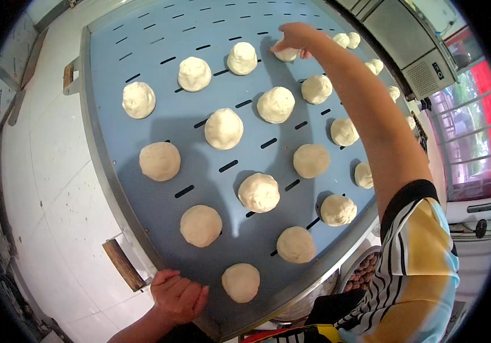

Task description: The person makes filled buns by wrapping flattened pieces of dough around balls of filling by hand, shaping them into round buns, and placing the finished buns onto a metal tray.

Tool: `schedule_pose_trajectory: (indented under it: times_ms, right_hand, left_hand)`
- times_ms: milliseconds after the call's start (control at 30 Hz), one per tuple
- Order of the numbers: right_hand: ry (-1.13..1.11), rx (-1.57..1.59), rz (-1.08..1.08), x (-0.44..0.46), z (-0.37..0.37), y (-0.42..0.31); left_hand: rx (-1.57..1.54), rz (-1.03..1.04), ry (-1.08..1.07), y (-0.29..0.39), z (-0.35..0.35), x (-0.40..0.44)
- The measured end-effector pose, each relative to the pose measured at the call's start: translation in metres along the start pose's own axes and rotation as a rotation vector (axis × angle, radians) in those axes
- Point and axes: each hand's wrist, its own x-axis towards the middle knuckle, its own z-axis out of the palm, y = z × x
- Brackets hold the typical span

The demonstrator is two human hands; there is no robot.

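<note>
Rows of pale dough balls [258, 192] stand on a blue slotted tray [168, 228] with a metal rim. Some have smooth rounded tops, others are lumpy or peaked. At the far side, my right hand [299, 39] reaches over one dough ball [286, 55], fingers curved down around it and partly covering it. My left hand [178, 296] is closed over the tray's near left rim, beside a wooden handle [124, 264]. A smooth dough ball [241, 283] sits just right of that hand, apart from it.
Pale tiled floor [56, 188] lies left of the tray. Below the near right rim is a bowl of brown lumps [362, 273]. A metal appliance [402, 43] stands at the upper right, near a window [467, 120] with bars. Another wooden handle [68, 76] is on the tray's left side.
</note>
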Motion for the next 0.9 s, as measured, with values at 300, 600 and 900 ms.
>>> schedule_pose_trajectory:
  times_ms: [300,600,900]
  right_hand:
    - [0.018,-0.092,-0.185,0.005,0.019,0.013]
    - [0.19,-0.108,-0.136,-0.025,0.007,0.001]
    - [0.846,0.457,-0.028,-0.337,0.034,0.114]
  left_hand:
    - [-0.026,-0.002,-0.003,0.002,0.001,0.004]
    - [-0.002,0.006,0.001,0.002,0.002,0.004]
    - [0.007,-0.02,0.115,0.006,0.012,0.001]
